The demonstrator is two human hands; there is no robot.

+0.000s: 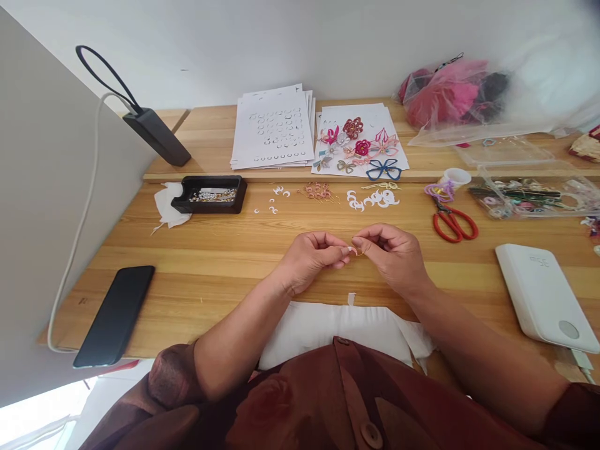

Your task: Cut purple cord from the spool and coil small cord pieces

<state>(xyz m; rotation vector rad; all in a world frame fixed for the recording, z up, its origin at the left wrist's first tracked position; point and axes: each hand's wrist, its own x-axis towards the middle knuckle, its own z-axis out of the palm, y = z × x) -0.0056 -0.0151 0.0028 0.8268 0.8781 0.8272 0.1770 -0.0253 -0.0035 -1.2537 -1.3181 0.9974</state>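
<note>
My left hand (312, 257) pinches a small crescent-shaped piece (352, 250), pale with some pink on it, between thumb and fingertips. From it a thin, gold-looking strand (360, 252) runs to my right hand (396, 253), whose thumb and forefinger are closed on it. I cannot tell whether this strand is thread or wire. Beyond my hands lie several white crescent cutouts (372, 200). Left of those are pink-wrapped crescents with thin tails (319, 191) and smaller white crescents (280, 190).
Red-handled scissors (454, 224) lie right, before a white cup (455, 178) and a clear supply box (534, 199). A power bank (544, 297) is nearer. Left are a bead tray (212, 205) and phone (115, 315). Wire flowers (362, 148) and paper sheets (276, 125) stand back.
</note>
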